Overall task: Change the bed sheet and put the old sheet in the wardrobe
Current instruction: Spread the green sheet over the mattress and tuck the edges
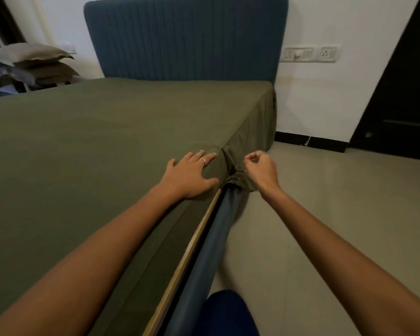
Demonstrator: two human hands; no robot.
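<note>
A knee in dark blue cloth sits lowest in view, just beside the bed's near side. From there the blue bed frame rail runs away along that side edge, with a thin pale wooden strip between it and the mattress. Along this stretch the green sheet goes down between mattress and strip, so the rail shows bare.

Farther along the edge, the left hand lies flat on top of the bed, fingers straight and spread, pressing the sheet right at the side edge. A ring shows on one finger. Just beside it, off the edge, the right hand has its fingers curled; it sits against a bunched fold of the sheet where the cloth gathers over the rail, but whether it pinches the cloth cannot be told.

Beyond the hands the sheet hangs loose down the side of the bed to the far corner, reaching near the floor. The tiled floor to the right of the bed lies open as far as the wall and a dark door.

The sheet covers the whole top, smooth up to the blue headboard. Past the far left edge of the bed is a stack of pillows. Wall switches sit right of the headboard.
</note>
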